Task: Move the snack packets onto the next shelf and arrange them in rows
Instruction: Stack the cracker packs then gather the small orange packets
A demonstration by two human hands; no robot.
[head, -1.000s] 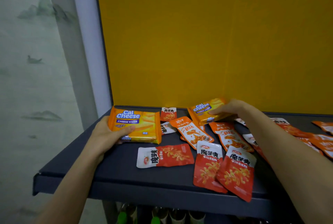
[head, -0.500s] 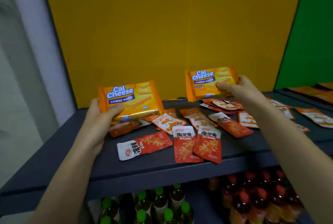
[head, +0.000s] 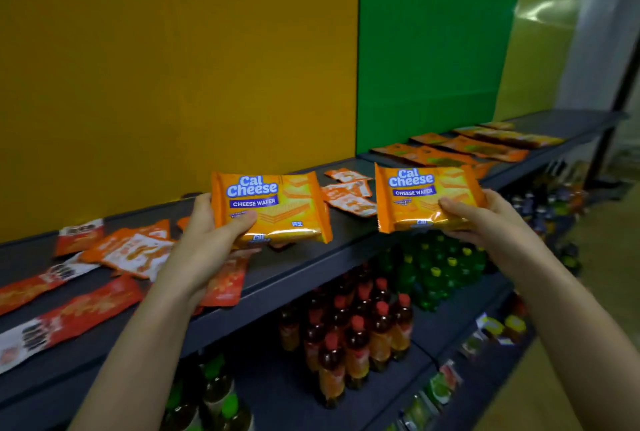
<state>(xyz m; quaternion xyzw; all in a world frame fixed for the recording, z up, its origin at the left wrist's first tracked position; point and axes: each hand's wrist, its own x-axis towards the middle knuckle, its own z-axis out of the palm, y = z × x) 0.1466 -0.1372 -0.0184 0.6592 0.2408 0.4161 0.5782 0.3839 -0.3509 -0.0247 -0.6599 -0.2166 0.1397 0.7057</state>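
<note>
While both wafer packets hung clear of the shelf, we judged the main risk to be a slip. Our left hand held the left Cal Cheese packet by its lower left corner only, thumb on the face and fingers behind, so the glossy film could pivot or slide out of that grip. Our right hand held the right Cal Cheese packet from its right side, closed in the same thumb-over pinch. A dropped packet would likely have fallen among the bottles below our hands. Squeezing harder would probably have crushed the wafers. The loose red sachets lay under and left of the left grip, and a low carry could have swept them off the edge. Beyond the right grip, by the green panel, orange packets already lay on the next shelf, and a careless landing could have knocked them askew.

Compared with half a second before, our view had swung right, both packets had travelled right with the hands, and the green-backed shelf had come well into sight.
</note>
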